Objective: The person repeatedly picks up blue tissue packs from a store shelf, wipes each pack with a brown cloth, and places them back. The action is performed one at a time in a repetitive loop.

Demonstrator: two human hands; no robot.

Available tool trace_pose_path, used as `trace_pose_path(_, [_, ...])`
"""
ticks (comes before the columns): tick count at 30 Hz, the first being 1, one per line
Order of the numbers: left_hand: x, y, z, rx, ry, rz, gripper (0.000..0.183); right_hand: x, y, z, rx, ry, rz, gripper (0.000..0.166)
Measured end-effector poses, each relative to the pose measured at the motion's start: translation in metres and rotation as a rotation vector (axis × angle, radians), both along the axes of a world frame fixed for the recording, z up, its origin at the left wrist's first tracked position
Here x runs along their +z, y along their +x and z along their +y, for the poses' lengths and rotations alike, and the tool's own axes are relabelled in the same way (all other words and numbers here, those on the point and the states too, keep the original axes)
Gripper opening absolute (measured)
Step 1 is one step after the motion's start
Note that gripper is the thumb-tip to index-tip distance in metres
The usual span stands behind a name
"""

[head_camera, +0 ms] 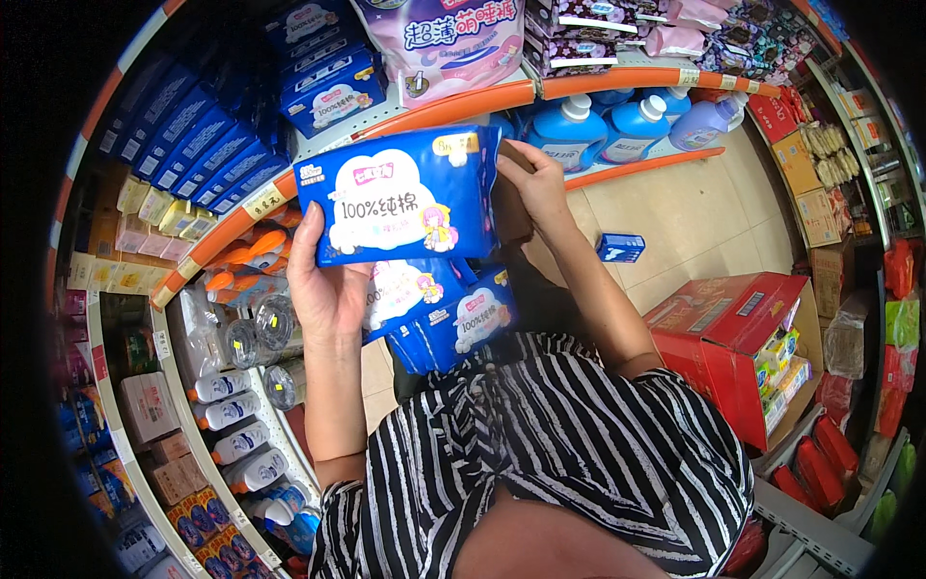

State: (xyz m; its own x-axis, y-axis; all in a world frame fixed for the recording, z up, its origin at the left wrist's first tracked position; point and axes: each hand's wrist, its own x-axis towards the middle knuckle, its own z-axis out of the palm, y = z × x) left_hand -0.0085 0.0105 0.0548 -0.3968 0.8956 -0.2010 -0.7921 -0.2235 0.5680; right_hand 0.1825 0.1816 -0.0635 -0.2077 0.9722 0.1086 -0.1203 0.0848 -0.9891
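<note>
A blue soft pack of sanitary pads (463, 181) is held up before me, its printed front facing up. My left hand (329, 293) grips its near left corner, with the thumb over the front. At the right end, the fingers of my right hand (539, 184) pinch the wrapper's edge; part of that contact is hidden behind the pack. Just below, more blue packs (477, 318) of the same kind rest in a pile over my lap, partly covered by the held pack and my left hand.
An orange-edged shelf (463, 108) curves ahead, with blue pad packs (333, 98) and a pink bag (448, 54) on it. Blue detergent bottles (568, 130) stand beneath. On the tiled floor (694, 203) lie a small blue pack (621, 247) and a red carton (723, 333). White bottles (239, 412) line the left shelf.
</note>
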Motion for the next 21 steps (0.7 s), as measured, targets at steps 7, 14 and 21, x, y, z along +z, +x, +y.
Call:
trace_pose_path(7, [0.002, 0.003, 0.007, 0.045, -0.001, 0.138, 0.048, 0.030, 0.016, -0.001, -0.087, 0.064, 0.016, 0.033])
trace_pose_path(14, [0.005, 0.008, 0.007, 0.105, 0.057, 0.287, 0.039, 0.137, 0.026, -0.043, -0.324, 1.007, -0.263, 0.035])
trace_pose_path(21, [0.008, 0.020, 0.010, 0.112, 0.126, 0.333, 0.038, 0.146, -0.014, -0.091, -0.100, 1.516, -0.668, 0.038])
